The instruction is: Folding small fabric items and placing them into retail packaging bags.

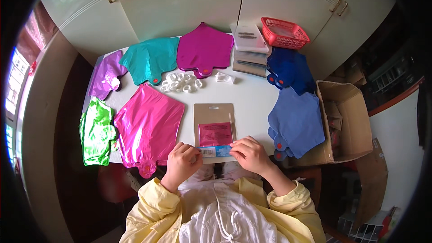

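A flat package (214, 113) lies on the white table in front of me. It has a brown backing with a hang hole at its far end. A folded pink foil piece (215, 134) shows in it, with a thin pale stick along its right side. Across its near end runs a blue and white label strip (216, 151). My left hand (184, 159) is closed, fingertips pinching the left end of this near edge. At the right end my right hand (251, 154) pinches likewise, thumb and fingers together. The fingers partly cover the package's near corners.
Flat foil balloons lie around: pink (150, 123), green (96, 130), purple (105, 74), teal (150, 58), magenta (204, 47), light blue (297, 119), dark blue (292, 67). White ribbon rolls (180, 82), stacked packages (251, 40), a red basket (285, 40) and a cardboard box (357, 130) stand nearby.
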{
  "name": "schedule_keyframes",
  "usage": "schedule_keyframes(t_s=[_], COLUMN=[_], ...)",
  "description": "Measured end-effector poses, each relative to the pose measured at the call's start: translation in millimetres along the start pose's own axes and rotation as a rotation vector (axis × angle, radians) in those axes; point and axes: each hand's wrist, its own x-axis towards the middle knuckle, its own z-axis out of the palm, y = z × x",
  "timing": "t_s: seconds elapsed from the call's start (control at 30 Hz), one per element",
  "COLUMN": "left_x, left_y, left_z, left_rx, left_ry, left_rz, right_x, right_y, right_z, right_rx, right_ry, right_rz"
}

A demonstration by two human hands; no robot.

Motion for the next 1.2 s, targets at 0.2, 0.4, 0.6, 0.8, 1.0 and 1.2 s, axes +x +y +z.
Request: schedule_keyframes(t_s=[0.2,0.4,0.6,0.8,1.0,1.2], left_x=[4,3,1,-13,-11,-19], left_y=[3,21,22,7,20,19], left_z=[1,0,3,13,10,13], left_rx=[0.043,0.346,0.169,-0.533,-0.93,-0.921], left_ry=[-0.041,0.031,-0.059,0.088,0.164,0.191], left_rz=[-0.135,-0.237,-0.376,-0.556,-0.538,-0.486], right_x=[10,7,3,-16,-19,-23], right_y=[-1,-7,-9,-5,-21,-29], right_z=[2,5,11,16,3,11], right_rx=[-0.041,-0.086,-0.227,0.731,0.889,0.84], right_ry=[-0.018,-0.02,0.063,0.159,-0.006,0.156], right_rz=[0.057,0.126,0.103,0.405,0.572,0.595])
